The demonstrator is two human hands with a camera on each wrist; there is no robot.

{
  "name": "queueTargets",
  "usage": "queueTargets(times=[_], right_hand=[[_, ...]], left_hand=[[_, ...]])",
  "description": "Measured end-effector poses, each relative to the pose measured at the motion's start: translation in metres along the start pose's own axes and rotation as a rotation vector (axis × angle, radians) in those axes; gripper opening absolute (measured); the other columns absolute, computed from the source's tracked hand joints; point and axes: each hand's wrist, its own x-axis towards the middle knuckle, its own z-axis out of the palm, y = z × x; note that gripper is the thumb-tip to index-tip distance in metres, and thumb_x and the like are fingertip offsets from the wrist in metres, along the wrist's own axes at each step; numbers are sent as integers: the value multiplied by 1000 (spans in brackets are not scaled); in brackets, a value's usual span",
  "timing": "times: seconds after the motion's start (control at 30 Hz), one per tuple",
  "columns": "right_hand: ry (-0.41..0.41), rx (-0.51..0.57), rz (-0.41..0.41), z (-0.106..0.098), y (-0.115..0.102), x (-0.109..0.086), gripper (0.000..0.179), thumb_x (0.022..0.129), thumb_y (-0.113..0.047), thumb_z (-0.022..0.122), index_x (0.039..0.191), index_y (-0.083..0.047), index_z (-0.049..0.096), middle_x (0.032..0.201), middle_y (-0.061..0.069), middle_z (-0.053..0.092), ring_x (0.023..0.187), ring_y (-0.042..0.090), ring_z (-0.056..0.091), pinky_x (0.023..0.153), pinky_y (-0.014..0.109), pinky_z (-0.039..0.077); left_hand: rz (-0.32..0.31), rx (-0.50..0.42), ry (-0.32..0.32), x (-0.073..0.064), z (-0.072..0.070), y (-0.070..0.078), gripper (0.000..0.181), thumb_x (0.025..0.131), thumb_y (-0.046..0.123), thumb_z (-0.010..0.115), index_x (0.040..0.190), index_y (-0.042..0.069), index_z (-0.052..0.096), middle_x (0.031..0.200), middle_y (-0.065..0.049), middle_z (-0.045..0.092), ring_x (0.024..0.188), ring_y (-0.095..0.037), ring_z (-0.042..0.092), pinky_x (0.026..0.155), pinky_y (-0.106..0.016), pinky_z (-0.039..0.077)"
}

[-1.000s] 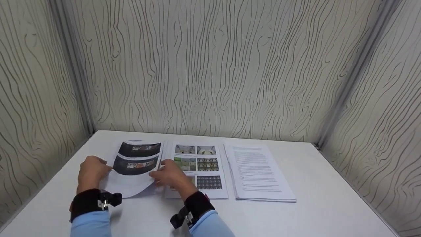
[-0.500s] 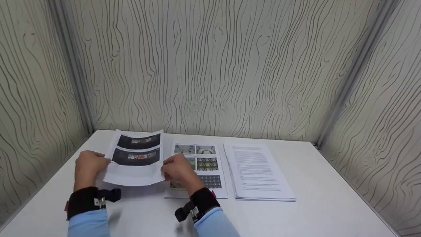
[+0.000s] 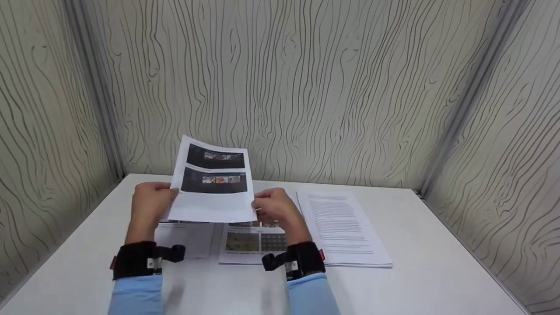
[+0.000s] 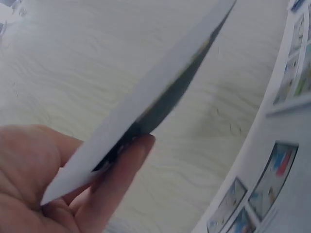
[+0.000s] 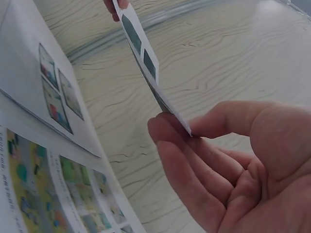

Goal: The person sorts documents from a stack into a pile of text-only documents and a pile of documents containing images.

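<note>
A printed sheet of paper [image 3: 214, 205] with two dark pictures is held up above the table, tilted toward the head camera. My left hand [image 3: 152, 203] pinches its left edge near the lower corner. At the opposite edge my right hand [image 3: 278, 206] pinches the sheet between thumb and fingers. In the right wrist view the thumb and fingertips meet on the paper [image 5: 153, 80]. The left wrist view has the sheet [image 4: 141, 107] edge-on between thumb and fingers. Below it, partly covered, lie a left paper stack [image 3: 192, 240] and a middle paper stack [image 3: 243, 243] with colour pictures.
A third stack of text pages [image 3: 345, 232] lies to the right on the white table [image 3: 428, 262], its sheets slightly fanned at the left. Wood-grain patterned panels [image 3: 280, 87] enclose the table at the back and both sides.
Both hands have lifted the sheet off the left stack and carried it up and to the right. It now hangs partly over the middle stack, exposing the page beneath on the left.
</note>
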Motion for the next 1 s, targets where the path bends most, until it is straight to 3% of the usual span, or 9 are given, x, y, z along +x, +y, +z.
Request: queueTargets(times=[0.23, 0.5, 0.63, 0.77, 0.87, 1.0], right_hand=[[107, -27, 16, -34, -2, -6, 35, 103, -14, 66, 133, 4, 72, 116, 21, 81, 97, 23, 81, 84, 37, 67], [222, -56, -14, -49, 6, -6, 31, 104, -16, 65, 127, 1, 76, 116, 18, 80, 96, 19, 76, 86, 36, 65], [255, -40, -19, -61, 15, -9, 28, 104, -16, 66, 123, 0, 79, 114, 16, 80, 96, 21, 76, 87, 38, 66], [271, -55, 15, -75, 28, -11, 25, 102, -16, 69, 118, -1, 81, 103, 11, 79, 90, 18, 73, 79, 33, 64], [263, -117, 49, -84, 40, -11, 23, 99, -15, 73, 115, -2, 82, 92, 4, 74, 83, 15, 67, 71, 26, 56], [229, -215, 98, -89, 57, -8, 23, 97, -16, 77, 115, -2, 82, 88, 2, 73, 79, 13, 65, 66, 24, 50]], left_hand=[[78, -100, -39, -14, 28, 24, 46, 104, 19, 65, 143, -7, 65, 144, -30, 68, 137, -46, 64, 113, -55, 53], [106, -101, -70, -22, 54, 32, 40, 102, 19, 69, 134, -6, 71, 134, -28, 74, 124, -41, 69, 102, -50, 55], [142, -12, -79, -22, 67, 30, 35, 104, 20, 66, 126, -6, 75, 127, -27, 75, 114, -37, 70, 96, -48, 56], [152, 51, -118, -20, 80, 22, 32, 105, 18, 65, 122, -7, 76, 116, -25, 77, 98, -31, 75, 81, -38, 62], [129, 66, -153, -17, 90, 14, 26, 102, 13, 68, 116, -8, 77, 105, -22, 79, 83, -23, 77, 69, -30, 62], [128, 124, -167, -15, 101, 1, 19, 96, 7, 74, 105, -8, 78, 94, -21, 81, 68, -15, 74, 64, -28, 60]])
